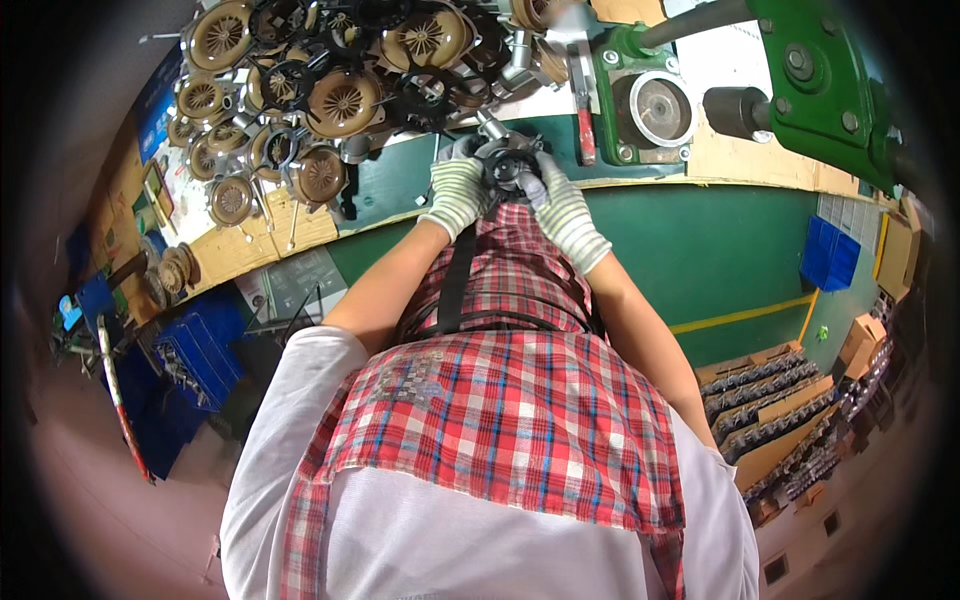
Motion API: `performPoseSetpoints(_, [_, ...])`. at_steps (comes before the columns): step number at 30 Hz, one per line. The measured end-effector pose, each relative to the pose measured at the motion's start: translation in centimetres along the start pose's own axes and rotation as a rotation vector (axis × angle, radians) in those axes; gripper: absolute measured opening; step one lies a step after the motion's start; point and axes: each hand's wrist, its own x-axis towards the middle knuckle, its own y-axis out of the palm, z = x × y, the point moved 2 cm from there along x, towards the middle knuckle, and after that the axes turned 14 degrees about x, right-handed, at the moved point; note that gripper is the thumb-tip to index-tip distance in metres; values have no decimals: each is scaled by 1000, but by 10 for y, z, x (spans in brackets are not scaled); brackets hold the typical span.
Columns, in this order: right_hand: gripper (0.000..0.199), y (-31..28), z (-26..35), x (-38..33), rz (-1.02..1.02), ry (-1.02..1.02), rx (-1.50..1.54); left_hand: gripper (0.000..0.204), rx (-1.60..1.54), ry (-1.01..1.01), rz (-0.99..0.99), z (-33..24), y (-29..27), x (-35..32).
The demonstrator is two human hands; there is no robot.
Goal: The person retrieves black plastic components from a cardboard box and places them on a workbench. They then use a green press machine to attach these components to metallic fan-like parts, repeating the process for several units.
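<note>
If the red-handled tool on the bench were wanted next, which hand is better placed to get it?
Probably the right hand: it is nearer the red-handled tool, while the left hand is on the far side of the black part. Both hands are at that part.

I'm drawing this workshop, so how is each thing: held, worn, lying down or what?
Left hand, gloved, gripping the black part
Right hand, gloved, gripping the black part
Black part, held in both hands
Brown round parts, crowded together
Red-handled tool, lying down, untouched
Green machine, untouched
Checked apron, worn
</note>
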Motion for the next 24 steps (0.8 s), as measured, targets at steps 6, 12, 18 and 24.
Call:
performPoseSetpoints(6, [45, 8, 17, 6, 60, 107, -221, 54, -679, -178, 10, 7, 37, -11])
performPoseSetpoints(12, [46, 1, 37, 11, 184, 215, -323, 63, 53, 39, 100, -21, -39, -14])
performPoseSetpoints(18, [43, -5, 37, 23, 260, 84, -371, 76, 33, 102, 277, -19, -37, -5])
performPoseSetpoints(24, [79, -6, 78, 5, 151, 27, -600, 69, -13, 183, 246, -7, -20, -1])
